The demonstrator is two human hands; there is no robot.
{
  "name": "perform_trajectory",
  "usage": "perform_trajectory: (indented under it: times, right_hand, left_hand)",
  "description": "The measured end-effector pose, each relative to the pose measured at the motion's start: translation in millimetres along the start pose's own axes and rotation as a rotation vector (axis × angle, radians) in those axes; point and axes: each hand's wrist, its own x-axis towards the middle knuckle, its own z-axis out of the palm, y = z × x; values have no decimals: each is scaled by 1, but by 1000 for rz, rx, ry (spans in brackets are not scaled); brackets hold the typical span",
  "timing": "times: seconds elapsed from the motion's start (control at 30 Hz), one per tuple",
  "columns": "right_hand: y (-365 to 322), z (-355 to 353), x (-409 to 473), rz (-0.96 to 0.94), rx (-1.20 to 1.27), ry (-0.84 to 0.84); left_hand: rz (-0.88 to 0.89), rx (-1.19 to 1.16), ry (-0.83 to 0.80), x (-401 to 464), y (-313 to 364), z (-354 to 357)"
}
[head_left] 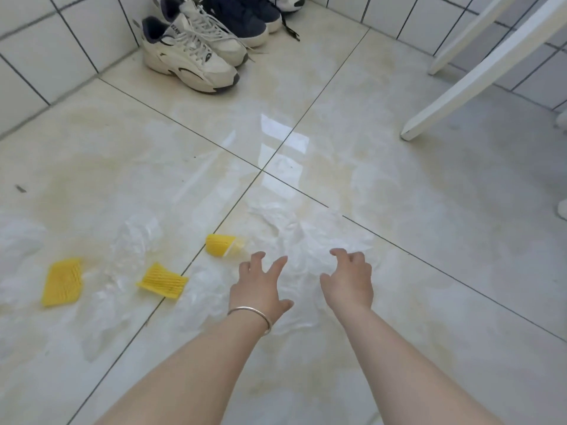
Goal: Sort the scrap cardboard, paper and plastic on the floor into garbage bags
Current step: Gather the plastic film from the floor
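A crumpled clear plastic sheet point(306, 240) lies on the glossy tiled floor, just beyond both hands. My left hand point(260, 289), with a silver bangle on its wrist, hovers over the sheet's near edge, fingers spread, holding nothing. My right hand point(348, 280) hangs beside it with curled, parted fingers, also empty. Three yellow foam net sleeves lie to the left: one point(220, 245) close to my left hand, one point(162, 281) in the middle, one point(63, 282) furthest left. More clear plastic point(132, 243) lies crumpled among them.
White sneakers point(190, 53) and dark blue shoes point(245, 16) stand in the far corner against the tiled wall. White furniture legs point(478, 75) slant down at the upper right. Another piece of clear plastic point(18, 240) sits at the left edge.
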Motion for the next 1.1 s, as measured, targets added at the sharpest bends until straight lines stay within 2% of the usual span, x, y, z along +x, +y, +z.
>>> perform_trajectory:
  times: [0.07,0.3,0.57,0.77,0.97,1.1]
  right_hand:
    - [1,6,12,-23,-24,0]
    - [4,31,35,24,103,-217]
    - [0,54,38,-89,124,-147]
    - [-13,54,38,-91,212,-231]
    - [-31,43,40,-116,330,-129]
    - [-39,29,37,-174,441,-28]
  left_hand:
    - [24,48,-3,7,5,8]
    - [47,203,-45,37,12,28]
    - [20,135,-42,62,9,38]
    - [-1,-40,-91,75,13,42]
    - [-49,-240,187,76,14,16]
    - [8,-395,362,70,16,-4]
